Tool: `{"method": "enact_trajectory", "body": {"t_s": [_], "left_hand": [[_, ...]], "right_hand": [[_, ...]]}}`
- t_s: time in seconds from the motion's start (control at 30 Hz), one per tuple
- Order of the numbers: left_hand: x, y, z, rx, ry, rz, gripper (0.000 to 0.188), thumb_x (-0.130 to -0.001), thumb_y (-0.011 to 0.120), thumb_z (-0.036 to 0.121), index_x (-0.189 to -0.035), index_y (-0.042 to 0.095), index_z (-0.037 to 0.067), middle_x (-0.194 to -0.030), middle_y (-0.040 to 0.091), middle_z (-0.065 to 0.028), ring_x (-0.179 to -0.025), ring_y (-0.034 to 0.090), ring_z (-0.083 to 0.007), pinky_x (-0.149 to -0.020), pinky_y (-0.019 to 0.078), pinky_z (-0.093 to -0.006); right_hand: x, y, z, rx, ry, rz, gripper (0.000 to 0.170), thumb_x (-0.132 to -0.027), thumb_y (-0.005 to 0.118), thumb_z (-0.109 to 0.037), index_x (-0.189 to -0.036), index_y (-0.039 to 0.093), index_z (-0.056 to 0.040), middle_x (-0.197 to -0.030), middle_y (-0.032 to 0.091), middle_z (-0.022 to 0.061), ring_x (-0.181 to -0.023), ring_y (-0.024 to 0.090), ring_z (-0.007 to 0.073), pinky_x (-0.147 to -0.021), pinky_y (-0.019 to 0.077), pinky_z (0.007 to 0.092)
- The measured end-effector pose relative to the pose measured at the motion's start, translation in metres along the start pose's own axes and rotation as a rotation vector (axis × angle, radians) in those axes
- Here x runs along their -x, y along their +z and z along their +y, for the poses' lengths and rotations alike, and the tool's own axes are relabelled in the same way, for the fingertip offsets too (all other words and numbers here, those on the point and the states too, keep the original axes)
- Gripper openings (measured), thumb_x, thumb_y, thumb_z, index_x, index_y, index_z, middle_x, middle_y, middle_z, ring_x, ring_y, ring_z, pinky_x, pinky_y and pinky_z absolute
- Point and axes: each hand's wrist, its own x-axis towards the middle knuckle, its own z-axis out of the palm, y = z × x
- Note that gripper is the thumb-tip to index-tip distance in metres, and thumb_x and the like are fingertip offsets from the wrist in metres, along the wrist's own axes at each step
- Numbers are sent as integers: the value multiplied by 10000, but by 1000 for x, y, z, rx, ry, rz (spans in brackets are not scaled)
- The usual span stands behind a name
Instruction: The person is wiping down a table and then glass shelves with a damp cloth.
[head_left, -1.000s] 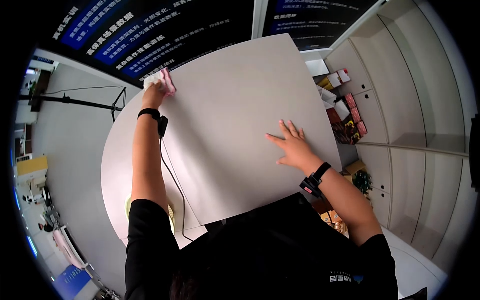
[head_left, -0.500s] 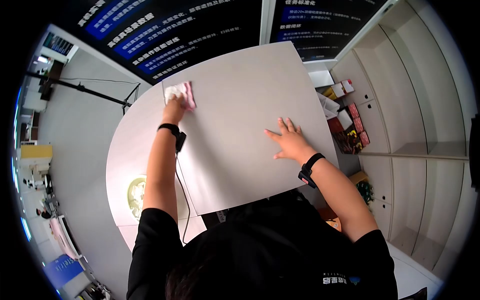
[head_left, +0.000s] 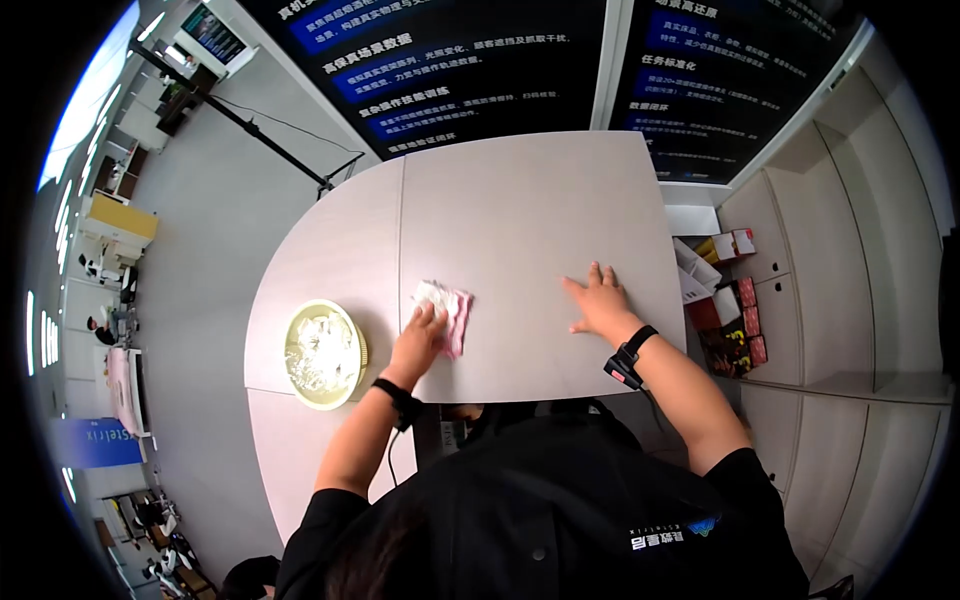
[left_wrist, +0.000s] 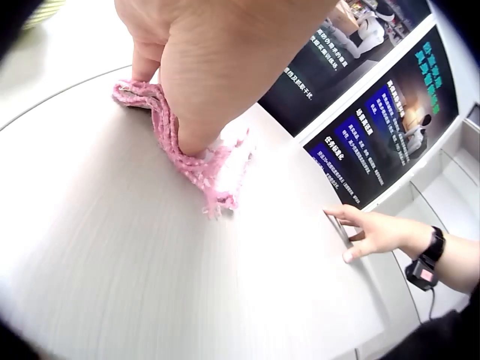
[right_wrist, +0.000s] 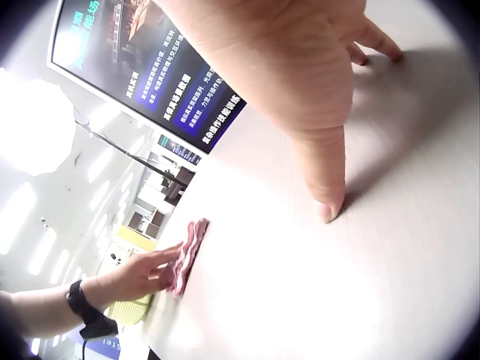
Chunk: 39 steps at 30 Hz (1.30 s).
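My left hand (head_left: 416,346) presses a folded pink-and-white cloth (head_left: 458,318) onto the pale tabletop, near the seam left of centre. The fingers reach forward over the cloth in the head view. In the left wrist view, the thumb (left_wrist: 196,135) bears down on the cloth, whose ruffled pink edge (left_wrist: 180,161) sticks out around it; the other fingertips are hidden. My right hand (head_left: 604,306) rests on the table to the right, fingers spread and holding nothing. Its thumb tip (right_wrist: 328,210) touches the surface in the right wrist view.
A pale yellow-green basin (head_left: 328,355) with whitish contents stands at the table's left, beside my left forearm. The table (head_left: 530,220) has a curved left edge. Display panels (head_left: 450,70) stand behind it. Boxes (head_left: 735,300) and cabinets (head_left: 800,240) lie to the right.
My left hand has drawn the cloth from the table's far left edge back toward the body. The right hand stays spread on the table. The head view has shifted, bringing the whole basin into sight.
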Motion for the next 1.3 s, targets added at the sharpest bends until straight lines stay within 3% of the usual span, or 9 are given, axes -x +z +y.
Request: {"method": "enact_trajectory", "body": {"t_s": [0.33, 0.43, 0.5, 0.67, 0.73, 1.07, 1.2, 1.3], "left_hand": [[102, 18, 7, -29, -83, -52, 500, -810, 641, 139, -1295, 533, 83, -1398, 430, -243, -1278, 424, -430, -1059, 386, -430], [102, 23, 5, -176, 34, -76, 504, -812, 623, 120, -1304, 521, 74, -1388, 429, -263, -1278, 416, -443, -1065, 376, -437], [100, 14, 19, -85, -142, -93, 520, -829, 618, 121, -1336, 502, 114, -1434, 396, -229, -1302, 397, -427, -1057, 387, -417], [93, 13, 17, -64, -113, -89, 542, -812, 612, 99, -1337, 482, 65, -1386, 415, -286, -1279, 398, -467, -1062, 374, -442], [84, 12, 12, -75, -84, -62, 549, -811, 623, 103, -1340, 481, 70, -1393, 410, -285, -1282, 396, -466, -1059, 377, -438], [-50, -2, -11, -72, -17, 29, 552, -809, 628, 76, -1342, 483, 91, -1412, 405, -248, -1262, 429, -436, -1014, 425, -434], [-128, -7, -26, -87, 139, 172, 461, -822, 603, 81, -1272, 503, 67, -1245, 496, -209, -1088, 525, -417, -888, 483, -447], [-184, -12, -37, -116, 132, 181, 480, -823, 611, 100, -1292, 509, 91, -1297, 492, -204, -1140, 520, -404, -917, 481, -430]], "right_hand": [[1, -2, -5, -7, 25, -41, 989, -674, 821, -463, -1478, 270, -300, -1537, 106, 284, -1384, 143, 541, -1019, 357, 625], [3, -2, -6, -18, 23, -38, 981, -680, 819, -455, -1478, 271, -296, -1537, 97, 287, -1386, 138, 539, -1019, 356, 626], [5, -2, -5, -14, 18, -27, 987, -673, 821, -454, -1478, 272, -301, -1535, 114, 287, -1384, 153, 537, -1009, 377, 604], [4, 1, -5, -7, 21, -21, 983, -672, 820, -446, -1479, 275, -307, -1532, 135, 286, -1382, 168, 535, -1005, 396, 570], [3, 2, -5, -35, 17, -29, 961, -697, 808, -444, -1478, 265, -309, -1542, 114, 269, -1390, 136, 529, -1014, 352, 630], [9, -1, -5, -25, 15, -19, 955, -698, 807, -429, -1478, 268, -311, -1541, 130, 259, -1401, 144, 501, -1031, 337, 613], [11, -5, -7, -41, 13, -29, 929, -729, 786, -402, -1487, 256, -319, -1550, 103, 252, -1412, 117, 494, -1068, 298, 597], [12, -7, -8, -58, 32, -45, 923, -740, 777, -384, -1493, 245, -330, -1560, 76, 241, -1422, 99, 479, -1090, 268, 586]]}}
